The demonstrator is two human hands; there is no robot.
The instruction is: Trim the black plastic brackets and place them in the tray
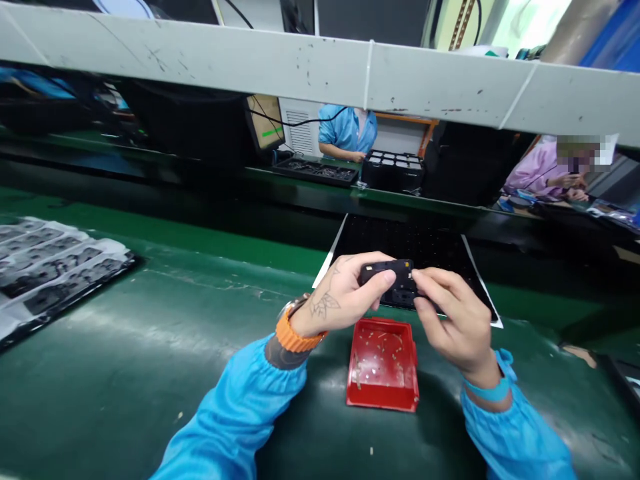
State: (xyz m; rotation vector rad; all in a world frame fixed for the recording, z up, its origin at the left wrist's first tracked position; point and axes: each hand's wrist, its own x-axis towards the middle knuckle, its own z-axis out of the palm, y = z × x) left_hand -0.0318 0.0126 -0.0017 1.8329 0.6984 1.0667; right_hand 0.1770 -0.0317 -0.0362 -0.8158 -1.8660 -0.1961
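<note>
My left hand (353,290) grips a small black plastic housing (387,268) between thumb and fingers, holding it above the table. Small pale and gold-coloured spots show on the housing. At its right end are the bent, closed fingers of my right hand (457,320); whatever is between those fingertips is too small to make out. Below both hands, a red plastic bin (383,395) holds several tiny pale strips and bits. Behind the housing lies a black sheet or panel (380,230) with white edges.
A tray of dark parts in whitish film (65,263) lies at the left on the green table (200,347). A grey beam (330,73) crosses above. Beyond it, a co-worker in blue (345,130) is near a black box (393,175); another person wears pink (535,170).
</note>
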